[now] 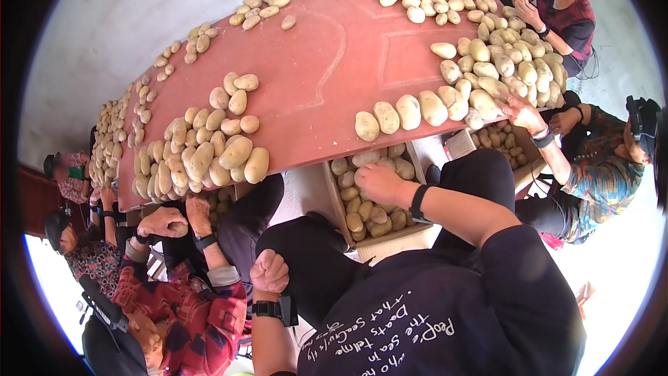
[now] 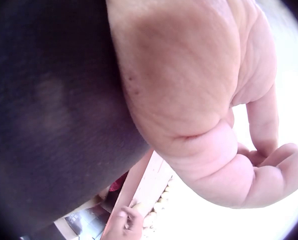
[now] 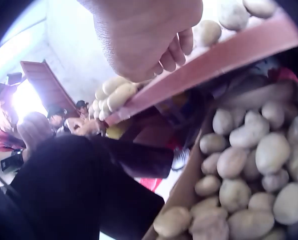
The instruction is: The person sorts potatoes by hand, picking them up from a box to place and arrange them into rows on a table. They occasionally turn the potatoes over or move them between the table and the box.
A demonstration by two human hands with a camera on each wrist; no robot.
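My left hand (image 1: 270, 271) lies against my dark-clad thigh (image 2: 54, 115), its fingers loosely curled with nothing in them. My right hand (image 1: 381, 182) hovers over a cardboard box (image 1: 390, 240) filled with potatoes (image 1: 355, 207), just in front of the table edge. In the right wrist view, the fingers (image 3: 174, 52) bend loosely beneath the palm, and no potato shows in them. A row of potatoes (image 1: 409, 111) lines the near edge of the red table (image 1: 299, 97), beyond the right hand.
Potato heaps cover the table's left front (image 1: 202, 157) and far right (image 1: 515, 63). People sit close on both sides; a neighbour's hand (image 1: 522, 113) touches potatoes at right, and another's hand (image 1: 163, 223) holds one at left. A second box (image 1: 501, 143) stands at right.
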